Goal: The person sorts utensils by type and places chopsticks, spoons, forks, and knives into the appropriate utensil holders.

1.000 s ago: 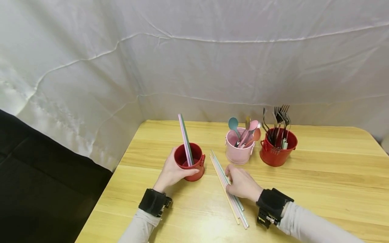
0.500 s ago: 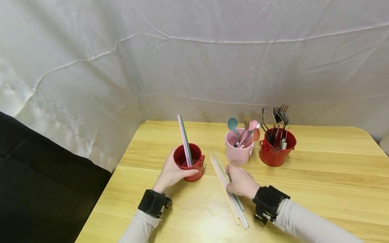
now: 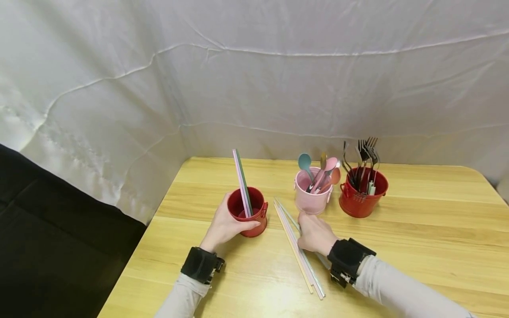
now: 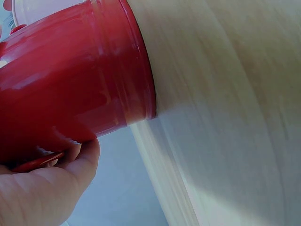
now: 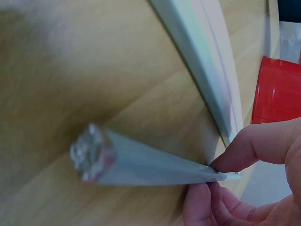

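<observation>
My left hand (image 3: 228, 227) grips a small red bucket (image 3: 256, 228), fingers round the far side and thumb near the front rim. A pink chopstick (image 3: 241, 183) and a dark green chopstick (image 3: 244, 179) lean upright inside it. In the right wrist view, the thumb and fingers of my right hand (image 5: 263, 165) pinch a pale blue-green chopstick (image 5: 146, 162), whose glittery end points toward the camera. From the head view, my right hand (image 3: 316, 234) covers that stick's middle. Several pastel chopsticks (image 3: 304, 268) lie slanted on the table, just left of this hand.
Behind my right hand stands a pink bucket (image 3: 310, 202) of colourful spoons (image 3: 305, 161). A second red bucket (image 3: 358, 205), holding several forks (image 3: 367, 152), is to its right. Pale cloth (image 3: 278, 92) hangs beyond the wooden table (image 3: 437, 221), with black cloth (image 3: 59, 238) to the left.
The pinched chopstick has come away from the others, its near end swinging right. My right hand has moved slightly left and away from me. The left hand and its bucket have stayed put.
</observation>
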Demonstrator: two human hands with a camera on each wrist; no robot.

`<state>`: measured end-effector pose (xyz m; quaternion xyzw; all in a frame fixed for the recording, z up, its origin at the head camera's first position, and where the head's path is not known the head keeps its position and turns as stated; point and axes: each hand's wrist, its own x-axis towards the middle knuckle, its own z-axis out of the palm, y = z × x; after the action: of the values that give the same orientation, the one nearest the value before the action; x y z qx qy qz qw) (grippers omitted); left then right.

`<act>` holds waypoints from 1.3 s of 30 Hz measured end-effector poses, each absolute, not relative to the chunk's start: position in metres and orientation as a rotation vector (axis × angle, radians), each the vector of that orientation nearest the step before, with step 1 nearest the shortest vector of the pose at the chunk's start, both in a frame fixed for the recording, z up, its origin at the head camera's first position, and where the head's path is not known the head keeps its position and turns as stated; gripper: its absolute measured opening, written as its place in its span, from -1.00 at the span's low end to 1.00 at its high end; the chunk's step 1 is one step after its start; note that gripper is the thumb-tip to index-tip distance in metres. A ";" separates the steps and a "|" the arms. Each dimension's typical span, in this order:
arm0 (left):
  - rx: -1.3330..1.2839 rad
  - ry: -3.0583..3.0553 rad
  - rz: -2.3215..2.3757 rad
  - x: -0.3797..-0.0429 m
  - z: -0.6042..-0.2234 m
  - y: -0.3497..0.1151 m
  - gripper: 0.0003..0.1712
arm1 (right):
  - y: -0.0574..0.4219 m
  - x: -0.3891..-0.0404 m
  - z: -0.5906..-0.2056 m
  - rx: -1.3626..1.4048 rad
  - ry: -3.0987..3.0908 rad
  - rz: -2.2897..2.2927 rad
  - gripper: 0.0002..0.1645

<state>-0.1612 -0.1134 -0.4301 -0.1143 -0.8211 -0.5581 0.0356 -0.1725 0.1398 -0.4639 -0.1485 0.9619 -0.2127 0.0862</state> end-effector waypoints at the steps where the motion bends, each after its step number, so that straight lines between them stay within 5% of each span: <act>1: -0.349 -2.525 -1.713 -0.161 -0.430 -0.113 0.01 | 0.140 -0.173 -0.464 -0.441 2.870 -0.627 -0.59; 14: -0.352 -2.524 -1.722 -0.162 -0.429 -0.113 0.00 | 0.147 -0.177 -0.459 -0.385 2.792 -0.705 -0.75; 39: -0.346 -2.516 -1.752 -0.161 -0.430 -0.113 0.01 | 0.153 -0.177 -0.445 -0.482 2.641 -1.148 -0.66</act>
<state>-0.1614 -0.1129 -0.4295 -0.1122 -0.8151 -0.5677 0.0279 -0.1768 0.1525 -0.4451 -0.1641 0.8990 -0.3907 0.1108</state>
